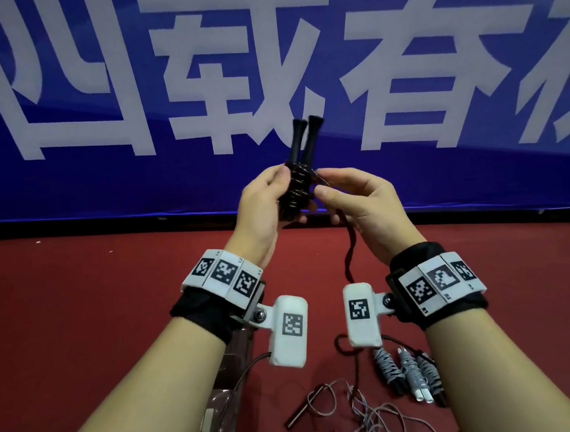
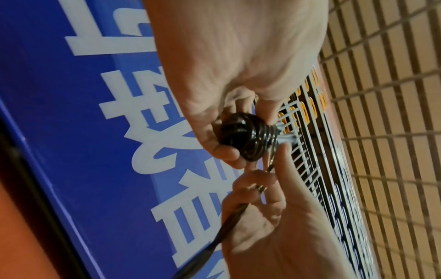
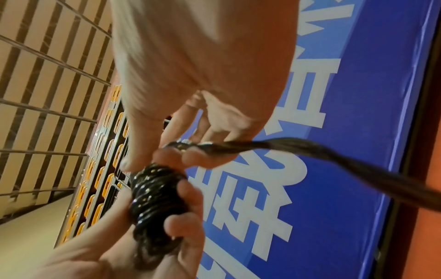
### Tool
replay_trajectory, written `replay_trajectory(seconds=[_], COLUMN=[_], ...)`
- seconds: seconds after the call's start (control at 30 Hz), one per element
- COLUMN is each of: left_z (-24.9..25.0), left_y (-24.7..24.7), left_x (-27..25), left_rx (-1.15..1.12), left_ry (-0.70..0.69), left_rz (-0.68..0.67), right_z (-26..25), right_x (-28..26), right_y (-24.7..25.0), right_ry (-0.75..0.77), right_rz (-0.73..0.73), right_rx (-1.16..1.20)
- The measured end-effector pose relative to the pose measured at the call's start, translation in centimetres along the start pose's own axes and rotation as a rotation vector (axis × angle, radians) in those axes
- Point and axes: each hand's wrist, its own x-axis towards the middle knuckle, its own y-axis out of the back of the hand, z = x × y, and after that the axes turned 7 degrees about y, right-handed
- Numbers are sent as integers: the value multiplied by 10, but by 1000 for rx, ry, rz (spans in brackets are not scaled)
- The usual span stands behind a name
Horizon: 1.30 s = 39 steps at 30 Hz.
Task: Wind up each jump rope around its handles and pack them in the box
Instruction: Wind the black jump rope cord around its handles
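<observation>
Black jump rope point(image 1: 302, 168) is up in the air, both handles side by side and pointing upward, glossy coils wrapped tight around their lower half. Its loose tail point(image 1: 349, 245) drops down toward the red floor. Down there, grey wound ropes point(image 1: 407, 373) lie bundled close together at the lower right, and a thin unwound rope point(image 1: 359, 406) sprawls in loops beside them.

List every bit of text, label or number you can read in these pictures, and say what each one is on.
"载春": large white characters on the blue banner behind the hands; the characters on either side are cut off by the frame.
Square black-and-white coded markers on the white wristband tags: patterns only, no words.
Tiny print at the tag edges: too small to read.
</observation>
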Motion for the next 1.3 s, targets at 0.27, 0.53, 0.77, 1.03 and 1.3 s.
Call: replay_trajectory(seconds=[0.27,0.53,0.77,1.03,1.3], left_z=[1,2,0,-5,-6], left_y=[0,3,2,4,5], left_x=[1,-1,3,6,5], left_rx=[65,88,137,177,113], left_ry=[-61,-131,-143,-114,-34], left_rz=[-11,6,122,187,118], right_z=[10,7,5,23,15], right_x=[-1,0,0,1,4], right_y=[-3,-8,-2,-1,4], right_ry=[294,106,235,569,158], right_rz=[155,6,166,103,10], right_rx=[-341,-289,-237,-857,-415])
